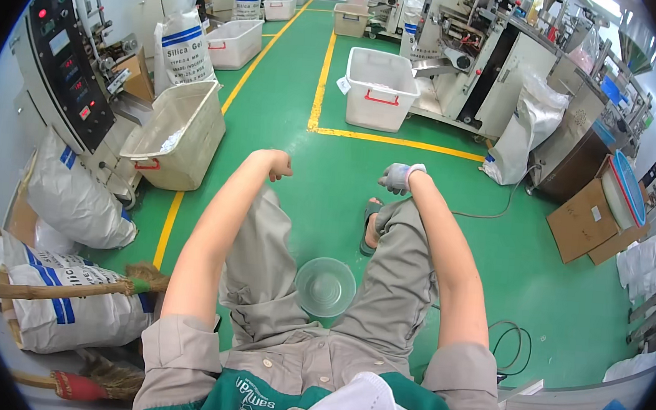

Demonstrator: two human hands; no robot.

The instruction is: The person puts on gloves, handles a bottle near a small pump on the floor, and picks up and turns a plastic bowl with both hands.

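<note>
My left hand (279,164) is bare and hangs past my left knee, its fingers curled in. No object shows in it. Across from it, over my right knee, my right hand (399,177) wears a pale grey glove with a light cuff. Its fingers are bent in too, and I see nothing held. The two hands are apart, with green floor between them. A clear round plastic tub (325,287) stands on the floor between my legs, nearer to me than either hand. Neither hand touches it.
At left stand a control cabinet (62,61), a white bin (183,136) and several sacks (82,193). Brooms (67,290) lie at lower left. Ahead is another bin (381,90) beside machines (500,80). A sack (525,132), a cardboard box (585,221) and a cable (513,351) are at right.
</note>
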